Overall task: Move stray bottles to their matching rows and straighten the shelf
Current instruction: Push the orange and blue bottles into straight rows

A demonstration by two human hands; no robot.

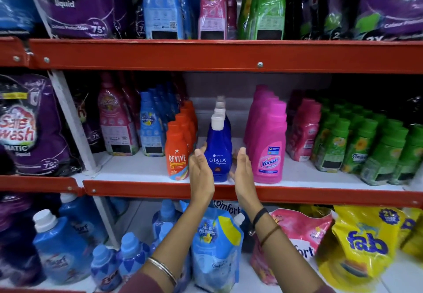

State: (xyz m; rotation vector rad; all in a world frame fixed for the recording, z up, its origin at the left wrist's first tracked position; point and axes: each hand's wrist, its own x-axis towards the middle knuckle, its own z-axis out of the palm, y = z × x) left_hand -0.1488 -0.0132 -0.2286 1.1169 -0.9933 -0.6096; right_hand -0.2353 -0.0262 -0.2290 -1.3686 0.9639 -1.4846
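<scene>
A row of dark blue Ujala bottles (219, 150) with white caps stands front to back at the middle of the red-edged middle shelf (142, 188). My left hand (199, 171) is flat and open against the front bottle's left side. My right hand (242, 171) is open just off its right side, fingers up. Neither hand grips the bottle. A row of orange Revive bottles (177, 153) stands directly left, a row of pink Vanish bottles (267, 146) directly right.
Further right stand smaller pink bottles (302, 132) and several rows of green bottles (366, 146). Left are blue and pink softener bottles (150, 130) and purple pouches (27, 128). Pouches and blue bottles fill the lower shelf under my arms; taller bottles line the top shelf.
</scene>
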